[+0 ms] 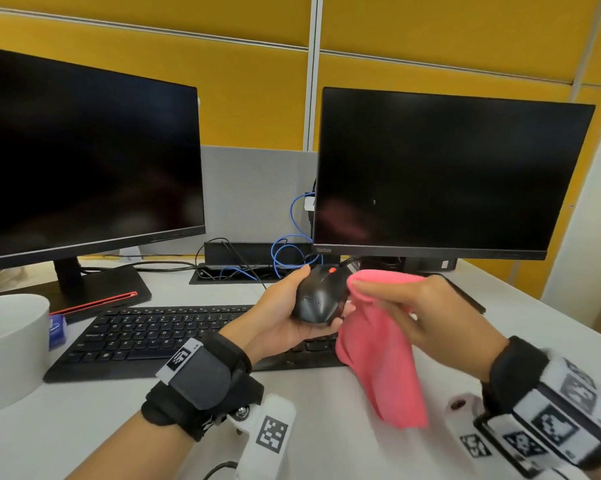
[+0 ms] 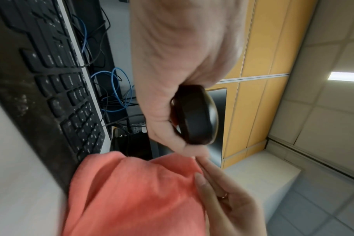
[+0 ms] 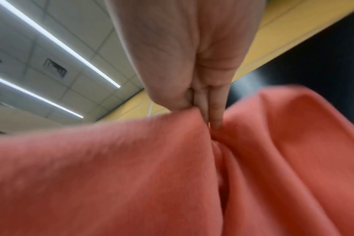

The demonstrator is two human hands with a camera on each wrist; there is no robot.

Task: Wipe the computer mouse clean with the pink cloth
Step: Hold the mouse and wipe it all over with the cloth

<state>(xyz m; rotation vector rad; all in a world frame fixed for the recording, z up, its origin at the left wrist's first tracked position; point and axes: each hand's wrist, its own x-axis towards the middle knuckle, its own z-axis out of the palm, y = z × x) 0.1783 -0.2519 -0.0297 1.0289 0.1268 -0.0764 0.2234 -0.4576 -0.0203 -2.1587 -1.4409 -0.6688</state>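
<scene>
Pink cloth [image 3: 131, 175] fills right wrist view, hiding mouse [image 1: 318, 296].

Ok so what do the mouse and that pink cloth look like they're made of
The computer mouse looks like hard black plastic with a mostly matte shell: smooth, rigid curves and only a faint sheen along its side in the left wrist view. The pink cloth looks like soft fabric, possibly microfibre: it drapes limply from the right hand and shows a slightly fuzzy surface, though blur hides the weave.
</scene>
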